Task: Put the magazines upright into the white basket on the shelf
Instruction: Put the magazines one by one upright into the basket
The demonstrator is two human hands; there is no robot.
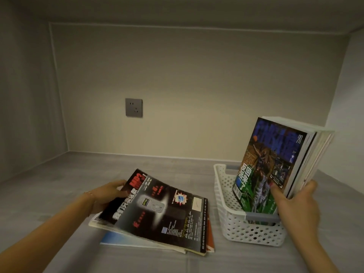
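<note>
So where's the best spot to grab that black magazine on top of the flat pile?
Probably the far left edge of the glossy black magazine, from the left. That edge is already lifted off the pile, where the left hand grips it, leaving room for fingers underneath.

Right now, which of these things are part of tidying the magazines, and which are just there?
Part of the job:
- basket, white, on the shelf
- upright magazines in it, steadied by the right hand
- black magazine, its edge lifted by the left hand
- flat magazines beneath it

Just there:
- wall socket
</note>
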